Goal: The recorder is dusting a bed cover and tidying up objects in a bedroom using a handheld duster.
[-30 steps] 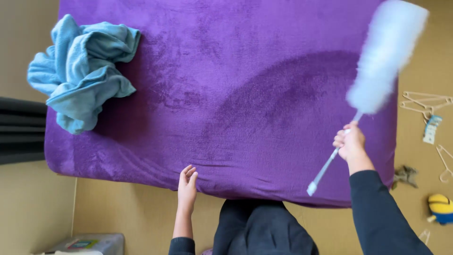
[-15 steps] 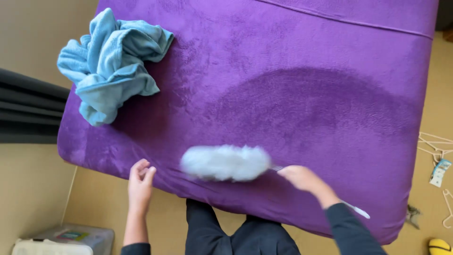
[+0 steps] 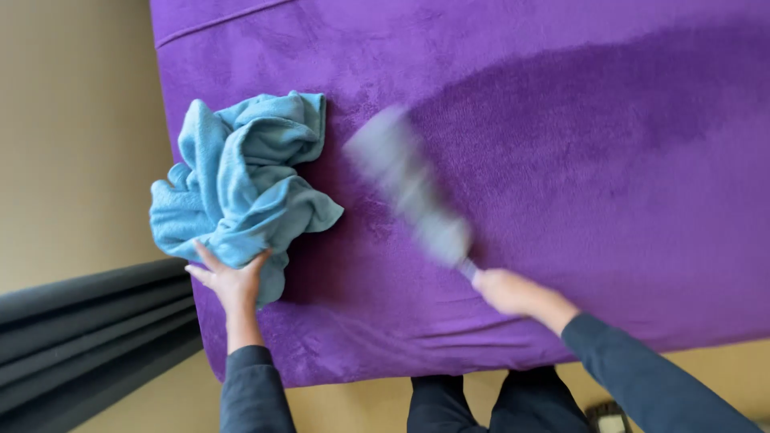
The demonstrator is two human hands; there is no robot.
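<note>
A purple plush-covered mattress (image 3: 561, 160) fills most of the view. A crumpled light blue towel (image 3: 241, 184) lies on its left corner. My left hand (image 3: 228, 281) rests at the towel's lower edge, fingers spread and touching the cloth. My right hand (image 3: 501, 290) grips the handle of a fluffy white duster (image 3: 405, 184), which is motion-blurred and lies across the purple surface just right of the towel.
A dark grey ribbed panel (image 3: 80, 337) runs along the lower left beside the beige floor (image 3: 72, 120). My dark trousers (image 3: 497, 405) show below the mattress edge. A small dark object (image 3: 609, 417) sits on the floor at the bottom.
The view shifted toward the towel corner. My left hand moved from the mattress edge onto the towel. The duster swept down from the upper right and across the surface to beside the towel.
</note>
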